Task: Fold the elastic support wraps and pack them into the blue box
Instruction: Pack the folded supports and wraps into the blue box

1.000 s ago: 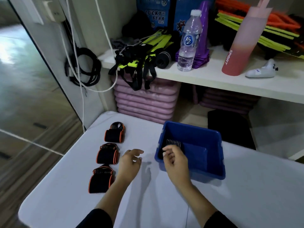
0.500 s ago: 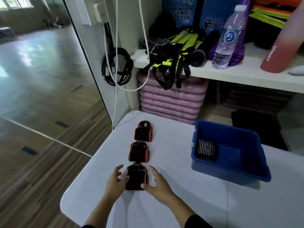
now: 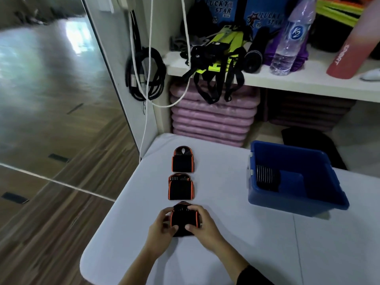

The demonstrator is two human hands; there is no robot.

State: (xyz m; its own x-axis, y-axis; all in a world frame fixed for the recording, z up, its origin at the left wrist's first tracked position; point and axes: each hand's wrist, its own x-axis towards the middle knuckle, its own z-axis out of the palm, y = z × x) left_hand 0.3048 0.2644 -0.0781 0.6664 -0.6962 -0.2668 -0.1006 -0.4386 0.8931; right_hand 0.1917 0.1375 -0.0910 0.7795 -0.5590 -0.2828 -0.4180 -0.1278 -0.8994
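The left hand and right hand curl their fingers tight round the nearest wrap, left of the blue box. The second wrap and third wrap lie farther on, also left of it. A striped wrap sits inside it.

White desk, left part: three black orange-trimmed elastic wraps in a line front to back: nearest wrap, middle wrap, far wrap. Nearest wrap held between left hand and right hand. Blue plastic box right of the line; striped folded wrap inside, against its left wall.
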